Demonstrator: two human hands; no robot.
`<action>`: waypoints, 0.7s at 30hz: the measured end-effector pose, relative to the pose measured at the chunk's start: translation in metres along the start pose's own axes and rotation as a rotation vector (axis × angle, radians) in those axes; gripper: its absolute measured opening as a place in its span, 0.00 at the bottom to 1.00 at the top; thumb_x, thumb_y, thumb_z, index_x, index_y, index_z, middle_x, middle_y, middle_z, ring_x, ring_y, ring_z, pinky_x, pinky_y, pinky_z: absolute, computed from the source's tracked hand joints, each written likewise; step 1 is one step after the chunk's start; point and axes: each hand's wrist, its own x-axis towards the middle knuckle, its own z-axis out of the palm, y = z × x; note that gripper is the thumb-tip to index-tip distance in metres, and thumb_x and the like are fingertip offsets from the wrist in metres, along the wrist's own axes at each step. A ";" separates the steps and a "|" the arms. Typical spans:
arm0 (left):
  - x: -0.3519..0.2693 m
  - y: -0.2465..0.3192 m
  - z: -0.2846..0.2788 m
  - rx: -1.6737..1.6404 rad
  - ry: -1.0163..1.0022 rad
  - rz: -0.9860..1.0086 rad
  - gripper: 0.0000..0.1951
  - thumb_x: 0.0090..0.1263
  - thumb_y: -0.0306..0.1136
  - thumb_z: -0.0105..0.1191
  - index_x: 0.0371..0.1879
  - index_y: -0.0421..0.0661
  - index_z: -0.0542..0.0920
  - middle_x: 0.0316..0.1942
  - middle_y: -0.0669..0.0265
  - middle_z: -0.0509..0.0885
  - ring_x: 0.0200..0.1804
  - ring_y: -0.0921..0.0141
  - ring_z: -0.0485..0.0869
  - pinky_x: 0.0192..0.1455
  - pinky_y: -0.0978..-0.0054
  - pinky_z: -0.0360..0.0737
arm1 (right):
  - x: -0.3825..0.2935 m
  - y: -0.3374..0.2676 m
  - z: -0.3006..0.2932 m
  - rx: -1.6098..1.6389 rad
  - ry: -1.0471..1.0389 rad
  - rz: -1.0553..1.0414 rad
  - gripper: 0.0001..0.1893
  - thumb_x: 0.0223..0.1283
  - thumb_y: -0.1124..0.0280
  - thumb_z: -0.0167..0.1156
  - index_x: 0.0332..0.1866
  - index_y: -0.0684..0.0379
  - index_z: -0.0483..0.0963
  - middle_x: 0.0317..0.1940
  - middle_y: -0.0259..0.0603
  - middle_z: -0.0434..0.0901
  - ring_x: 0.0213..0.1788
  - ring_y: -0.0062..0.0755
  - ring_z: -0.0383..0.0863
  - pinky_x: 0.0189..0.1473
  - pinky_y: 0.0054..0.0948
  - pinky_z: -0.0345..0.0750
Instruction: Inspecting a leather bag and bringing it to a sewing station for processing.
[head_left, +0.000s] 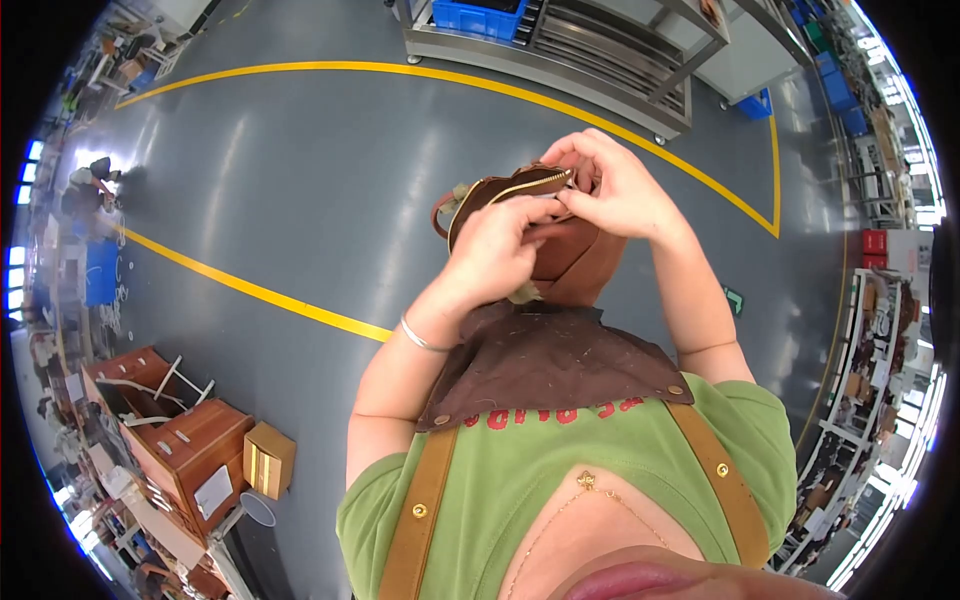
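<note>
A brown leather handbag (581, 255) is held up in front of my chest, with its mouth unzipped. Along the bag's rim runs a brass-toothed zipper (529, 185), and a dark lining shows inside. My left hand (496, 241), with a silver bangle on its wrist, grips the near side of the bag's top edge. At the right end of the zipper, my right hand (609, 187) pinches the rim with bent fingers. Something pale shows between the two hands, too hidden to name. A thin leather loop (439, 214) sticks out at the bag's left side.
I wear a dark brown apron (562, 356). Ahead stands a metal rack (600, 60) with a blue crate (480, 16). Wooden cabinets (199, 442) and a cardboard box (268, 460) are at lower left. Laden shelves (862, 375) line the right. Another person (90, 187) bends far left.
</note>
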 end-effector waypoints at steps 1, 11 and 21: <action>0.005 -0.009 -0.005 -0.084 -0.029 0.022 0.19 0.56 0.12 0.44 0.46 0.38 0.78 0.42 0.55 0.82 0.47 0.63 0.82 0.49 0.72 0.77 | 0.006 0.005 -0.004 -0.001 -0.027 -0.026 0.16 0.45 0.73 0.59 0.44 0.57 0.74 0.36 0.37 0.71 0.29 0.23 0.73 0.34 0.23 0.75; 0.022 0.013 -0.092 0.070 -0.146 0.082 0.19 0.50 0.10 0.47 0.41 0.38 0.81 0.38 0.57 0.84 0.45 0.65 0.82 0.48 0.74 0.77 | 0.046 0.031 -0.040 0.417 -0.018 0.059 0.20 0.49 0.76 0.54 0.51 0.56 0.73 0.47 0.35 0.74 0.41 0.19 0.73 0.37 0.21 0.73; -0.013 0.134 -0.130 0.780 -0.377 0.353 0.18 0.36 0.12 0.46 0.27 0.42 0.82 0.25 0.63 0.81 0.31 0.64 0.79 0.37 0.71 0.66 | 0.061 -0.024 0.002 -0.088 -0.386 -0.601 0.22 0.27 0.90 0.48 0.36 0.61 0.73 0.58 0.42 0.66 0.63 0.41 0.63 0.61 0.38 0.64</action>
